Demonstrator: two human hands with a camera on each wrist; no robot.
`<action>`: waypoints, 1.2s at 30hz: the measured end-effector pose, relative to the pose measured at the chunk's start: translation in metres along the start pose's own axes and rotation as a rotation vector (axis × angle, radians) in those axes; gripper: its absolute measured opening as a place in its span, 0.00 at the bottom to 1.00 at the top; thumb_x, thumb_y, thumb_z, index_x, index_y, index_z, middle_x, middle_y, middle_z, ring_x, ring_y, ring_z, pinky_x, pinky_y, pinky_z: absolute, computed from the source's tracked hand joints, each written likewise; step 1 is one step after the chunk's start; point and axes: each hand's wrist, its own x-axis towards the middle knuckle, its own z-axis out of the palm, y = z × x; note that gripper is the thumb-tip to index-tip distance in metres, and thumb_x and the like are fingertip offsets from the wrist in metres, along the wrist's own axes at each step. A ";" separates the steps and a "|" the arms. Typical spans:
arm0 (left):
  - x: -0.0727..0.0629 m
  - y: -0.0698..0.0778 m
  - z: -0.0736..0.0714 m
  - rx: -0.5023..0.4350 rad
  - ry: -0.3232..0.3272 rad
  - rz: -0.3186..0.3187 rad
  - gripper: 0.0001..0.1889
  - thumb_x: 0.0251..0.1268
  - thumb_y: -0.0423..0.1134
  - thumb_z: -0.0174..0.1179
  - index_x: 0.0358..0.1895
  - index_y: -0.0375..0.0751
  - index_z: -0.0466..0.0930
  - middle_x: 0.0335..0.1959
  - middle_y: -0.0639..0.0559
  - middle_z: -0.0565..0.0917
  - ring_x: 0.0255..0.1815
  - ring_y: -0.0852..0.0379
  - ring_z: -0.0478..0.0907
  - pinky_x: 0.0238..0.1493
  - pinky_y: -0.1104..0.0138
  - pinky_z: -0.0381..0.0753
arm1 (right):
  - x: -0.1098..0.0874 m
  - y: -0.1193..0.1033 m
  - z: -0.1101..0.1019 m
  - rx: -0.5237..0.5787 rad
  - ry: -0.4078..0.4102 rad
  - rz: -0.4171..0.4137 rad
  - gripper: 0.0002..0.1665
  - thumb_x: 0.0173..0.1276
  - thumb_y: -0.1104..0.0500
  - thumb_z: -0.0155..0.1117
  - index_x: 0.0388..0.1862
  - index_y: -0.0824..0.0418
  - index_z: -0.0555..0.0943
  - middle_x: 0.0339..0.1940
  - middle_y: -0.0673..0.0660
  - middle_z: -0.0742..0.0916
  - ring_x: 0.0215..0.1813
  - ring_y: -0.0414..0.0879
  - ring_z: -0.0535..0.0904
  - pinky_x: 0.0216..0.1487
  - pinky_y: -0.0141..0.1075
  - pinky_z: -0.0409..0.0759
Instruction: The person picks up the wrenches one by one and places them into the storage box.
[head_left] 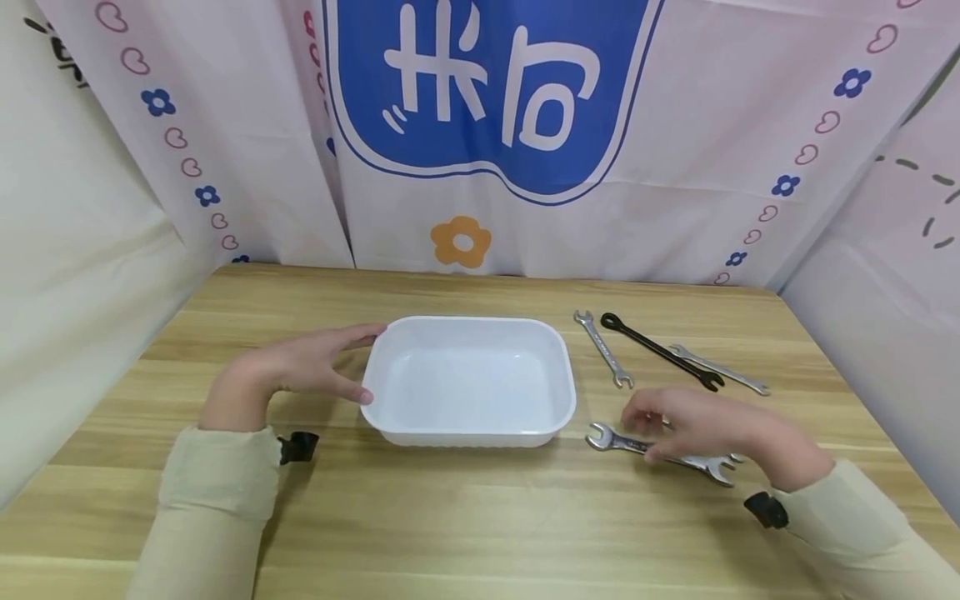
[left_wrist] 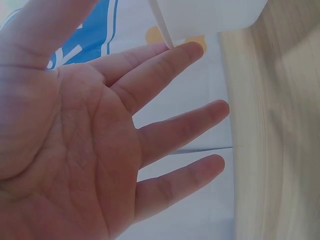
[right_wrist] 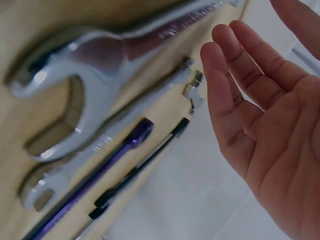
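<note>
- Box (head_left: 468, 439), white, one — on the counter (head_left: 465, 533), mid-width, nearer the far edge than the wrenches under the right hand.
- Left hand (head_left: 300, 367) — at the box's left end; grip apart, thumb and fingers spread, tips touching the rim near its two left corners.
- Right hand (head_left: 696, 421) — over the right half of the counter; grip apart, fingers loosely bent, thumb clear of them, clamped on nothing.
- Large wrench (head_left: 624, 442), silver — beneath the right hand, jaw end toward the box.
- Second silver wrench (right_wrist: 125, 120) — beside the large one, mostly covered by the right hand in the head view.
- Short wrench (head_left: 603, 348), silver — just right of the box, toward the far edge.
- Black wrench (head_left: 660, 351) — right of the short one, slanting toward the right edge.
- Thin wrench (head_left: 720, 368), silver — nearest the far right corner, one end at the black wrench; contact cannot be told.
- Cloth (head_left: 270, 192), printed — hung behind the far edge.
</note>
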 end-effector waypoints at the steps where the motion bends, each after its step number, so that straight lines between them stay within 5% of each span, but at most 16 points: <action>1: 0.000 0.000 0.000 -0.001 -0.001 0.001 0.56 0.54 0.53 0.73 0.80 0.42 0.46 0.80 0.37 0.55 0.80 0.32 0.47 0.73 0.32 0.51 | 0.000 0.001 0.002 0.006 -0.008 0.015 0.20 0.60 0.53 0.75 0.49 0.56 0.81 0.39 0.45 0.82 0.41 0.37 0.75 0.43 0.32 0.79; 8: -0.002 -0.003 0.004 -0.034 -0.017 0.006 0.57 0.54 0.53 0.73 0.81 0.43 0.44 0.80 0.36 0.54 0.80 0.32 0.48 0.73 0.32 0.50 | 0.005 0.001 0.009 0.054 -0.046 0.055 0.17 0.59 0.57 0.75 0.44 0.55 0.78 0.33 0.48 0.79 0.34 0.38 0.72 0.35 0.29 0.74; 17: -0.001 -0.003 0.004 -0.058 -0.027 0.029 0.56 0.55 0.52 0.72 0.81 0.45 0.43 0.80 0.37 0.53 0.80 0.34 0.49 0.73 0.33 0.51 | 0.006 -0.003 0.012 -0.135 0.010 0.079 0.16 0.56 0.58 0.76 0.31 0.52 0.75 0.25 0.46 0.74 0.30 0.36 0.68 0.30 0.29 0.67; 29: 0.000 -0.003 0.002 -0.089 -0.034 0.026 0.57 0.55 0.51 0.73 0.81 0.45 0.42 0.80 0.36 0.53 0.80 0.34 0.48 0.73 0.32 0.50 | 0.005 -0.002 0.014 -0.187 0.016 0.068 0.13 0.60 0.61 0.72 0.26 0.51 0.75 0.22 0.43 0.75 0.26 0.32 0.67 0.27 0.27 0.68; 36: -0.001 -0.004 0.001 -0.071 -0.030 0.011 0.58 0.54 0.52 0.73 0.81 0.46 0.42 0.79 0.35 0.55 0.80 0.33 0.50 0.72 0.31 0.51 | 0.008 -0.006 0.019 -0.217 0.016 0.067 0.11 0.52 0.65 0.67 0.24 0.53 0.73 0.22 0.44 0.74 0.25 0.33 0.66 0.25 0.27 0.66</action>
